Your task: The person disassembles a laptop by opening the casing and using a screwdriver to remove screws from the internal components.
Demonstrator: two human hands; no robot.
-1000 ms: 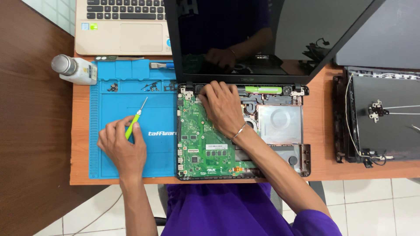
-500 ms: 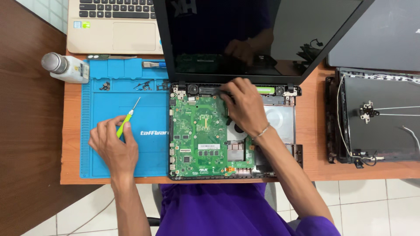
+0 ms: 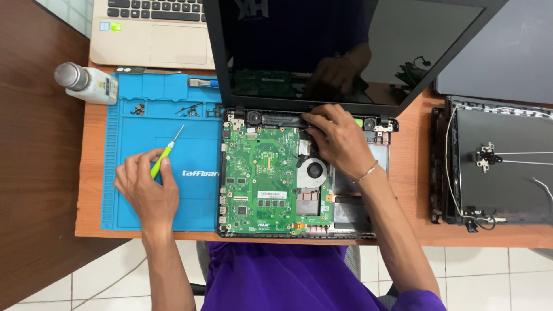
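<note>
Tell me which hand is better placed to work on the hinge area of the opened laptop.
The right hand, probably. It already rests on the opened laptop at the hinge edge, beside the fan. The left hand holds a green screwdriver over the blue mat, away from the board.

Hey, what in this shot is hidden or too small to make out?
Head view only:
- What the right hand fingertips touch near the hinge: covered by the hand itself.
- Small parts on the blue mat: too small to identify.
- Screwdriver handle end: hidden in the left hand.
- Gold laptop: cut off by the top edge.
</note>
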